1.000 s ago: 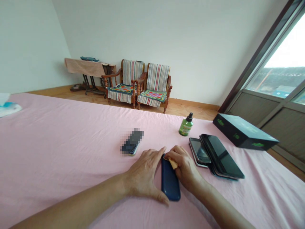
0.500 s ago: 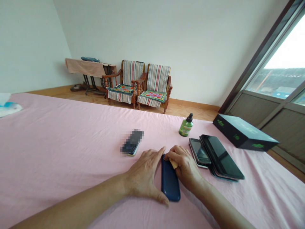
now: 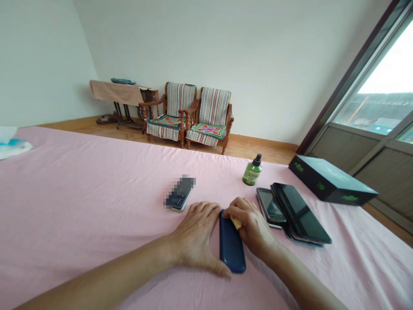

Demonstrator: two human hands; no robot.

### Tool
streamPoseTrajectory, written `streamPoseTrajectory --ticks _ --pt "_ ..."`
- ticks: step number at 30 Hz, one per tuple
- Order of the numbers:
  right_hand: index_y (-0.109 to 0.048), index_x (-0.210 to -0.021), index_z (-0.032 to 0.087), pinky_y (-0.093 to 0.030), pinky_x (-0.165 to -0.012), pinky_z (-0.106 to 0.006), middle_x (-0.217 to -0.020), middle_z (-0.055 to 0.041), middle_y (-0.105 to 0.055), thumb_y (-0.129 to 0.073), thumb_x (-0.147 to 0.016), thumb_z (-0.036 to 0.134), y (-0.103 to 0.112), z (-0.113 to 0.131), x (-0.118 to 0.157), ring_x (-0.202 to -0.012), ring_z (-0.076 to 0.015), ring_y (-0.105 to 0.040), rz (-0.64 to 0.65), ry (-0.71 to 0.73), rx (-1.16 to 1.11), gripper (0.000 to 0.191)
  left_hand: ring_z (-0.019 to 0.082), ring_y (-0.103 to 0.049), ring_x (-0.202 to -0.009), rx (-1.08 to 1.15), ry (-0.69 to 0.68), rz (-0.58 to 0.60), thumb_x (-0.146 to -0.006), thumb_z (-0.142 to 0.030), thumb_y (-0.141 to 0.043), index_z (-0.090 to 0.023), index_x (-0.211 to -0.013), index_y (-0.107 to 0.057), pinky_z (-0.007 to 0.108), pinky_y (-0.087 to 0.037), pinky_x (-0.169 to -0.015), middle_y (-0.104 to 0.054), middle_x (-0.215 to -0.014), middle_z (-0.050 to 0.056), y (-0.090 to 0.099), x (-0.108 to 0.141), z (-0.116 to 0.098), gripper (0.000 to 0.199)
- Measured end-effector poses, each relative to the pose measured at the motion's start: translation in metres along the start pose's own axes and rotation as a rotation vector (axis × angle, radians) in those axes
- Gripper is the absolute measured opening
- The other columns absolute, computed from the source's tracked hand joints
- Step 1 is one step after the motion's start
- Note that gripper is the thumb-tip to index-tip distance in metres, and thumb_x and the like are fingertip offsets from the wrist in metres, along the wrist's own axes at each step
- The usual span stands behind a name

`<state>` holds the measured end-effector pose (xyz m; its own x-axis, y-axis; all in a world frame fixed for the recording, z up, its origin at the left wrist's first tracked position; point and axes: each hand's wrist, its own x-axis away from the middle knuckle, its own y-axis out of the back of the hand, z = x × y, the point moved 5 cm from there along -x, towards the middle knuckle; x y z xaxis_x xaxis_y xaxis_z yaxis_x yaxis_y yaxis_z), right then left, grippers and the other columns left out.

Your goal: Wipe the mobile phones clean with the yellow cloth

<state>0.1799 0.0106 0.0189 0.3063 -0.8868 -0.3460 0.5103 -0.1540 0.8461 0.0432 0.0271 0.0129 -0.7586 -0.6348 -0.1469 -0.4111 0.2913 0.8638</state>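
Observation:
A dark blue phone (image 3: 232, 247), back up or in a case, lies flat on the pink sheet. My left hand (image 3: 196, 237) holds it along its left side, with the fingertips by the far end and the thumb at the near corner. Pinched in my right hand (image 3: 250, 221) is a small yellow cloth (image 3: 236, 222), pressed on the phone's far part; the fingers hide most of the cloth. Left of my hands lies a phone (image 3: 180, 193), blurred out in part. To the right, a small silver-edged phone (image 3: 272, 204) rests beside a stack topped by a black tablet (image 3: 300, 211).
A green spray bottle (image 3: 252, 173) with a black top stands beyond my right hand. Farther right lies a black box (image 3: 332, 178) with green print. Two wooden chairs (image 3: 211, 107) and a cloth-covered sewing table (image 3: 119, 92) stand past the bed's far edge (image 3: 155, 145).
My left index finger, raised and pointing before, has come down to the phone's far end with the other fingers. The right hand and cloth have shifted very little.

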Motion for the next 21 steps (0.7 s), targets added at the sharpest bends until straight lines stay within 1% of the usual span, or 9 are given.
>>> streamPoseTrajectory --ticks 3,7,12,15,18,19,21 --pt "-0.069 -0.091 0.021 -0.038 -0.075 -0.033 -0.089 -0.0055 -0.060 -0.048 -0.077 -0.004 0.0005 -0.0003 0.0001 -0.084 -0.0199 -0.050 -0.018 0.003 0.015 0.036 0.040 -0.045 -0.117 0.012 0.004 -0.011 -0.043 -0.075 -0.073 -0.019 -0.126 -0.046 0.056 -0.030 -0.103 -0.049 -0.128 0.015 -0.0003 0.0005 0.0009 0.105" --pt "-0.068 -0.088 0.020 -0.039 -0.074 -0.032 -0.087 -0.0053 -0.059 -0.047 -0.076 -0.005 -0.0012 0.0023 0.0010 -0.083 -0.0201 -0.050 0.013 0.032 0.008 0.035 0.040 -0.046 -0.115 0.021 -0.002 -0.011 -0.043 -0.075 -0.074 -0.020 -0.123 -0.048 0.055 -0.031 -0.102 -0.052 -0.125 0.014 -0.0012 0.0006 0.0012 0.100" --pt "-0.069 -0.092 0.019 -0.040 -0.076 -0.034 -0.089 -0.0071 -0.058 -0.046 -0.075 -0.005 -0.0023 -0.0010 0.0015 -0.085 -0.0212 -0.050 -0.011 0.005 -0.015 0.038 0.040 -0.045 -0.117 0.003 -0.012 -0.016 -0.045 -0.075 -0.073 -0.019 -0.126 -0.046 0.055 -0.029 -0.104 -0.050 -0.128 0.015 -0.0011 0.0008 0.0007 0.102" --pt "-0.069 -0.090 0.018 -0.041 -0.075 -0.033 -0.087 -0.0063 -0.057 -0.045 -0.070 -0.007 -0.0003 0.0009 0.0044 -0.085 -0.0209 -0.051 -0.009 -0.005 -0.073 0.040 0.040 -0.045 -0.118 -0.005 -0.003 -0.007 -0.044 -0.075 -0.073 -0.017 -0.127 -0.046 0.056 -0.030 -0.104 -0.050 -0.129 0.016 -0.0003 0.0011 0.0006 0.104" --pt "-0.068 -0.084 0.019 -0.041 -0.070 -0.029 -0.082 -0.0034 -0.056 -0.043 -0.061 -0.010 0.0012 0.0032 0.0085 -0.081 -0.0183 -0.054 0.019 -0.022 -0.186 0.045 0.040 -0.044 -0.119 -0.007 -0.003 -0.005 -0.044 -0.075 -0.074 -0.017 -0.128 -0.045 0.056 -0.029 -0.105 -0.049 -0.131 0.017 0.0009 0.0013 0.0002 0.107" --pt "-0.069 -0.084 0.020 -0.041 -0.068 -0.028 -0.082 -0.0030 -0.056 -0.043 -0.061 -0.010 0.0016 0.0025 0.0092 -0.080 -0.0176 -0.054 0.005 -0.032 -0.220 0.045 0.040 -0.044 -0.120 -0.010 -0.001 -0.002 -0.044 -0.075 -0.073 -0.017 -0.129 -0.044 0.056 -0.029 -0.105 -0.049 -0.131 0.017 0.0010 0.0013 0.0003 0.107" --pt "-0.071 -0.087 0.020 -0.043 -0.068 -0.028 -0.082 -0.0036 -0.057 -0.045 -0.067 -0.007 0.0018 -0.0020 0.0091 -0.079 -0.0174 -0.055 -0.072 -0.053 -0.259 0.042 0.041 -0.044 -0.120 -0.020 0.007 0.006 -0.044 -0.075 -0.073 -0.016 -0.130 -0.044 0.056 -0.029 -0.105 -0.049 -0.131 0.018 0.0004 0.0009 0.0007 0.109"
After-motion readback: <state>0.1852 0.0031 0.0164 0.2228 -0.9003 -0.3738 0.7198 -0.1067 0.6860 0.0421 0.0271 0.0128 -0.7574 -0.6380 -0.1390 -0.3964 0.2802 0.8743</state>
